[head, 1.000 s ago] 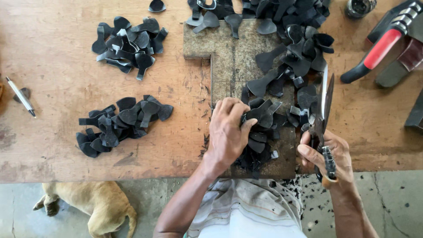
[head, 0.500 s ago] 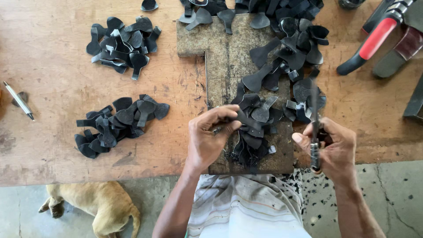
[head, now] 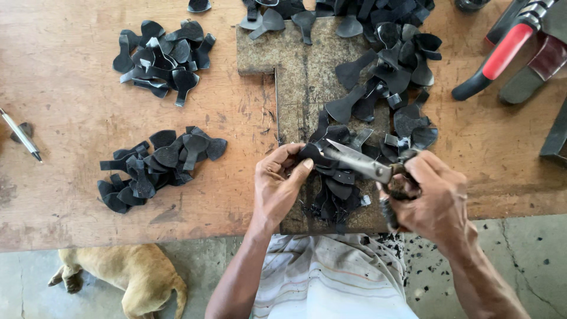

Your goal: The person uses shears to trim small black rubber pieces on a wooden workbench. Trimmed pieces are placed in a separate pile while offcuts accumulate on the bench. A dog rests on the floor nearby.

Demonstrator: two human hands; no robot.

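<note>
The person's left hand [head: 282,188] is curled closed around a small black leather piece [head: 313,155], pinching it between thumb and fingers just above the near edge of the brown cutting board [head: 301,88]. The right hand [head: 436,198] is wrapped tight around the handles of a pair of metal scissors [head: 361,165], whose blades point left across the board and meet the black piece held by the left hand; the blades look nearly closed on it, though how far they bite cannot be told.

Directly under the two hands, on the near part of the cutting board, lies a loose heap of black offcuts [head: 338,198]. Further up the board and to its right side, a long scatter of black spade-shaped leather pieces [head: 390,65] runs to the far edge.

Left of the cutting board, on the worn wooden table [head: 71,88], sit two separate piles of the same black pieces: one far pile [head: 162,59] level with the board's top corner, and one near pile [head: 156,165] level with the hands. Well left of the board, at the table's edge, lies a pen [head: 20,134].

Right of the board rest tools with red and black handles [head: 502,56]. Below the table's near edge, left of the board, a tan dog [head: 127,274] lies on the concrete floor [head: 520,260].
</note>
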